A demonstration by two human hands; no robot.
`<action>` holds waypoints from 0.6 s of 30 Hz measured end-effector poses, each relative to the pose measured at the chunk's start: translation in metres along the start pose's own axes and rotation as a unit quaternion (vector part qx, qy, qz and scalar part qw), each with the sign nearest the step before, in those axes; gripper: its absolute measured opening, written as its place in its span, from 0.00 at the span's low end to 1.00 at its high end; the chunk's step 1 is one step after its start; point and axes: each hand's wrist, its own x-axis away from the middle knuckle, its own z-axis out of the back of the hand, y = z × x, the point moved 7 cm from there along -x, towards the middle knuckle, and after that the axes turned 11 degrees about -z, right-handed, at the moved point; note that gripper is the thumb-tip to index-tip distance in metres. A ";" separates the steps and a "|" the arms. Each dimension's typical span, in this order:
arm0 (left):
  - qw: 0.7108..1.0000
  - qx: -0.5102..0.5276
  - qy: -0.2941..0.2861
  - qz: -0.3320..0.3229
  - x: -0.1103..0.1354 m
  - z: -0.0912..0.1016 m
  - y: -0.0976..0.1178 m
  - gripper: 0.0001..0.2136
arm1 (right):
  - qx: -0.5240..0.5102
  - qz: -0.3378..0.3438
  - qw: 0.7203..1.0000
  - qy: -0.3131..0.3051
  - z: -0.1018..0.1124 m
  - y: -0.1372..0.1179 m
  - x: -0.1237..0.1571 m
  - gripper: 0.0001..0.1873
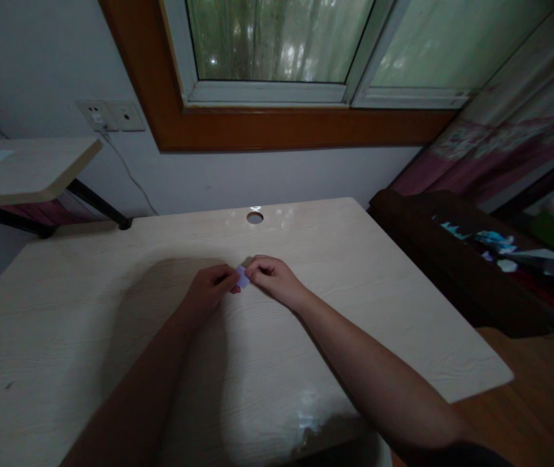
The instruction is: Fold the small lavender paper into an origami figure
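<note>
A small light-purple piece of paper [242,277] is held between my two hands, above the middle of the pale wood-grain desk [277,337]. My left hand [211,285] pinches its left side with thumb and fingers. On the other side, my right hand [274,275] is closed with its fingertips on the paper's right edge. Fingers cover part of the paper, so its full shape and any folds cannot be made out.
A round cable hole [255,218] sits near the desk's back edge. At the left stands a raised shelf [38,168] on black legs. A cord [128,170] hangs from a wall socket [110,115]. Right of the desk is a dark brown piece of furniture [418,259] with assorted items.
</note>
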 end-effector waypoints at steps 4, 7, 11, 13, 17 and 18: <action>1.000 0.004 0.004 0.001 0.000 0.001 -0.002 0.13 | -0.002 0.010 1.000 0.010 0.001 -0.002 0.000 0.07; 1.000 0.009 0.012 0.001 0.000 0.001 0.001 0.13 | -0.004 0.011 1.000 0.021 0.001 -0.003 0.001 0.08; 1.000 0.012 0.015 0.003 0.000 0.001 0.004 0.13 | -0.009 0.007 1.000 0.028 0.002 -0.002 0.000 0.07; 1.000 0.010 0.017 0.002 -0.001 0.002 0.004 0.13 | -0.014 0.003 0.999 0.033 0.003 -0.001 0.000 0.07; 1.000 0.012 0.024 -0.003 0.000 0.003 0.004 0.13 | -0.025 -0.011 0.999 0.040 0.005 0.003 -0.001 0.07; 1.000 0.013 0.027 -0.002 0.000 0.003 0.004 0.13 | -0.027 -0.013 0.999 0.041 0.005 0.003 -0.001 0.07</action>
